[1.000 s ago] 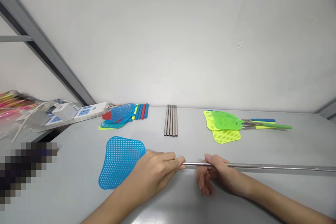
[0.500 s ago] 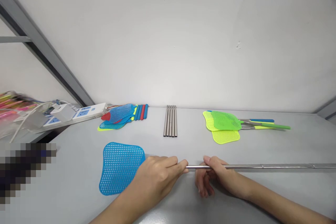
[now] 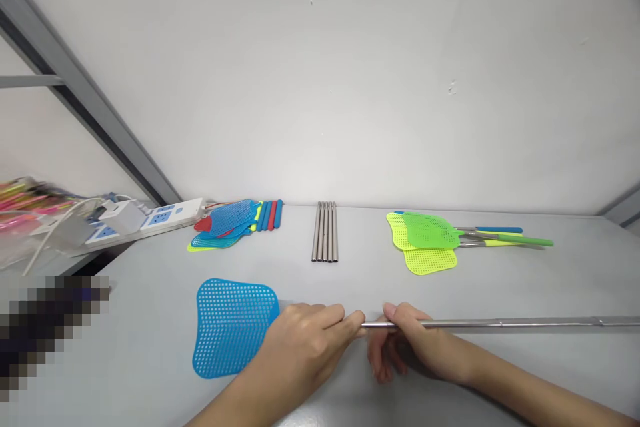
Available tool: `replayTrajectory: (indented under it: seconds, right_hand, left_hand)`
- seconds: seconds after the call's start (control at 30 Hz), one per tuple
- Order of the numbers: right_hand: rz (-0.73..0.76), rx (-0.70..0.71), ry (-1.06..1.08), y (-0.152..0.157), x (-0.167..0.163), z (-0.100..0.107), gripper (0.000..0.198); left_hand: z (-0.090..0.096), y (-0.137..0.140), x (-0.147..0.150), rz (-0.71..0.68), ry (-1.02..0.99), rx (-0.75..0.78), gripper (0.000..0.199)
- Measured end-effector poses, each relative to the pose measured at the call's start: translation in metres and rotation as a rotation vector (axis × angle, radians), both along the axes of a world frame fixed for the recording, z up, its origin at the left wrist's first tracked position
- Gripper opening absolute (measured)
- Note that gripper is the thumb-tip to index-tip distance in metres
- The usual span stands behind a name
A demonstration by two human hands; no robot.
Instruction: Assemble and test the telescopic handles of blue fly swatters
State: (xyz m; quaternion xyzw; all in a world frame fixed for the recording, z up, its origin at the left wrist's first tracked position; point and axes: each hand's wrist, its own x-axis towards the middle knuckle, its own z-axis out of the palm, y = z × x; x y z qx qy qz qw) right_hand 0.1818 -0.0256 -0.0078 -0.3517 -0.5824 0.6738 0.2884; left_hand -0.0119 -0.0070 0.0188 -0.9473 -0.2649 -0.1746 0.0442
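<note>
A blue fly swatter head [image 3: 235, 327] with a grid of holes lies to the left of my left hand [image 3: 315, 347]. That hand is closed around the swatter's neck, which its fingers hide. A thin telescopic metal rod [image 3: 465, 323] comes out past its fingertips and runs level to the right, drawn out in sections and leaving the view at the right edge. My right hand [image 3: 410, 340] pinches the rod between thumb and fingers, a short way from the left one. Its other fingers curl below the rod.
Several metal rods [image 3: 325, 233] lie side by side behind my hands. At back left are stacked swatter heads [image 3: 233, 220] beside coloured handles [image 3: 269, 215]. Green and yellow swatters [image 3: 430, 233] with handles lie at back right. A power strip [image 3: 170, 215] with cables lies at left.
My left hand and the blue swatter head have shifted slightly right and towards me. The gap between my two hands on the rod is a little narrower.
</note>
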Motion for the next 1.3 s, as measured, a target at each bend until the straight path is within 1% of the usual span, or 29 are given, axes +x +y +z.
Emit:
replayTrajectory:
  seconds: [0.1, 0.23, 0.37, 0.5, 0.63, 0.7, 0.77, 0.87, 0.93, 1.0, 1.17, 1.3]
  right_hand:
    - [0.0, -0.002, -0.009, -0.001, 0.0, 0.002, 0.062]
    - [-0.037, -0.006, -0.036, 0.0, -0.001, 0.004, 0.061]
    - [-0.066, -0.004, -0.019, 0.003, 0.0, -0.002, 0.056]
    - [-0.157, -0.076, 0.041, 0.006, 0.002, -0.011, 0.049]
    - [-0.271, -0.149, 0.074, 0.007, 0.002, -0.013, 0.044]
    - [-0.305, -0.164, 0.083, 0.007, 0.002, -0.012, 0.044]
    - [-0.329, -0.175, 0.103, 0.007, 0.002, -0.01, 0.043]
    - [-0.366, -0.213, 0.161, 0.007, 0.003, -0.009, 0.042]
    - [-0.384, -0.239, 0.203, 0.008, 0.004, -0.01, 0.043]
    - [-0.393, -0.253, 0.244, 0.008, 0.005, -0.01, 0.044]
    - [-0.435, -0.255, 0.304, 0.008, 0.006, -0.011, 0.045]
    - [-0.456, -0.247, 0.315, 0.007, 0.005, -0.01, 0.046]
  left_hand:
    - [0.0, -0.002, 0.001, 0.005, -0.004, -0.043, 0.02]
    - [-0.001, -0.002, 0.002, 0.048, 0.021, -0.175, 0.022]
    - [0.001, -0.001, 0.002, 0.072, 0.065, -0.282, 0.023]
    - [0.004, 0.001, 0.002, 0.085, 0.077, -0.313, 0.025]
    - [0.005, 0.006, 0.0, 0.067, 0.042, -0.317, 0.026]
    - [0.004, 0.01, -0.002, 0.056, 0.022, -0.306, 0.025]
    - [0.003, 0.015, -0.007, 0.066, -0.028, -0.254, 0.023]
    - [0.005, 0.026, -0.016, 0.128, -0.149, -0.066, 0.018]
    - [0.009, 0.033, -0.023, 0.146, -0.17, 0.036, 0.019]
    - [0.014, 0.039, -0.028, 0.195, -0.172, 0.1, 0.02]
    - [0.02, 0.047, -0.035, 0.316, -0.15, 0.115, 0.034]
    - [0.015, 0.053, -0.039, 0.533, -0.207, 0.083, 0.043]
